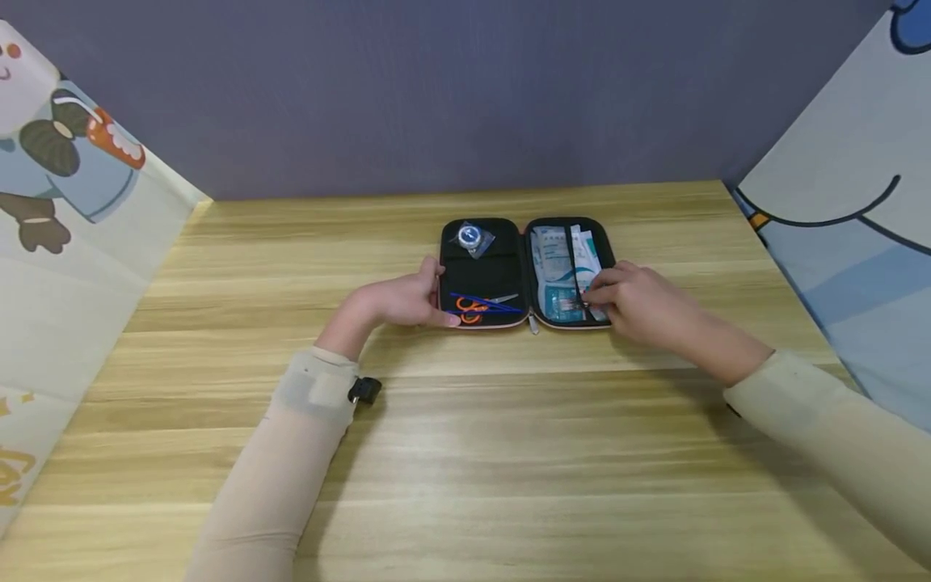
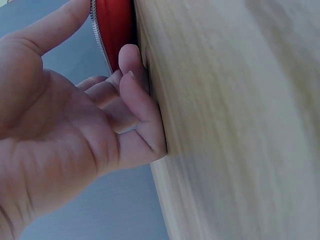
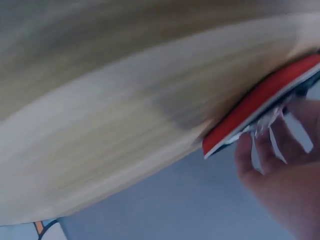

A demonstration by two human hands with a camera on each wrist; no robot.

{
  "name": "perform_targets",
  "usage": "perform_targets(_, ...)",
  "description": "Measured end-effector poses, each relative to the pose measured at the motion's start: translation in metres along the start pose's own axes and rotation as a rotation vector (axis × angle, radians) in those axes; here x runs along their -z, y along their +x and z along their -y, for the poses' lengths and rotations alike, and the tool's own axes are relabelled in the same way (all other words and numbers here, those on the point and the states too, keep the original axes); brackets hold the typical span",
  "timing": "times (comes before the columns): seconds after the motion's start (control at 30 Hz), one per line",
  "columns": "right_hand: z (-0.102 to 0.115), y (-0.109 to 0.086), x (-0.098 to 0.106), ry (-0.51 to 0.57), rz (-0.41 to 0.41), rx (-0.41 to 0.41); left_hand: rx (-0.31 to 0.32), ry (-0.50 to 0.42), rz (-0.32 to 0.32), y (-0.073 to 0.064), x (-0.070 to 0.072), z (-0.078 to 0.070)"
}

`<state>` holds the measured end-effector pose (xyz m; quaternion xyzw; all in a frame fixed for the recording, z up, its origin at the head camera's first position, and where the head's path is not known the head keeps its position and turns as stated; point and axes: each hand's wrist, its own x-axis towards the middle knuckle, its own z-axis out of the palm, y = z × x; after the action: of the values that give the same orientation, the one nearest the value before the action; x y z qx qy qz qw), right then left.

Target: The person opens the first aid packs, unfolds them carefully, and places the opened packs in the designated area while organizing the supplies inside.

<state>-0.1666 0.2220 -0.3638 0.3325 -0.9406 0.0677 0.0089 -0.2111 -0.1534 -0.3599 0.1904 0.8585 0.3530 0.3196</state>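
A zippered case (image 1: 480, 279) lies unfolded on the table, black inside and red outside. My left hand (image 1: 410, 297) holds its left edge, the thumb near the front corner; in the left wrist view the fingers curl beside the red wall (image 2: 116, 30). Orange-handled scissors (image 1: 471, 307) and a blue slender tool (image 1: 502, 306) lie in the left half, below a round white-and-blue item in clear wrap (image 1: 470, 237). My right hand (image 1: 643, 303) reaches into the right half and pinches a clear plastic packet (image 3: 264, 122) by the black strap (image 1: 571, 255). White packets (image 1: 554, 255) and a teal packet (image 1: 560, 304) lie there.
The wooden table (image 1: 465, 461) extends around the case. A dark wall panel (image 1: 465, 97) stands behind it, with cartoon-printed panels to the left (image 1: 94, 267) and right (image 1: 836, 194). A zipper pull (image 1: 534, 325) hangs at the case's front fold.
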Motion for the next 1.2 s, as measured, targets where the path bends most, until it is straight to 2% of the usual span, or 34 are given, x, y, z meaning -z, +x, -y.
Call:
perform_targets(0.1,-0.004,0.002,0.0,0.13,0.014,-0.054,-0.004,-0.003,0.004,0.002,0.0,0.002)
perform_targets(0.17,-0.006,0.001,0.002,0.178,0.015,-0.115,-0.003,-0.004,0.007,0.002,0.001,0.002)
perform_targets(0.27,-0.008,0.001,0.003,0.213,-0.025,-0.17,-0.007,0.004,0.007,0.002,0.002,0.001)
perform_targets(0.37,-0.009,0.001,0.004,0.21,-0.053,-0.158,-0.004,0.009,0.005,0.002,0.004,-0.001)
perform_targets(0.53,-0.006,0.005,0.001,0.187,-0.038,-0.102,-0.004,0.002,0.005,0.003,0.003,-0.001)
perform_targets(0.73,-0.003,0.009,-0.006,0.202,-0.032,-0.105,-0.004,-0.007,0.008,0.003,0.001,-0.001)
perform_targets(0.93,-0.004,0.005,-0.004,0.189,-0.049,-0.094,0.007,-0.007,0.013,0.001,0.001,-0.002)
perform_targets(1.03,-0.007,0.002,0.0,0.192,-0.018,-0.145,0.006,-0.019,0.015,0.001,0.001,-0.002)
perform_targets(1.2,-0.013,0.001,0.003,0.198,0.132,-0.284,-0.01,-0.022,0.006,0.002,0.001,-0.001)
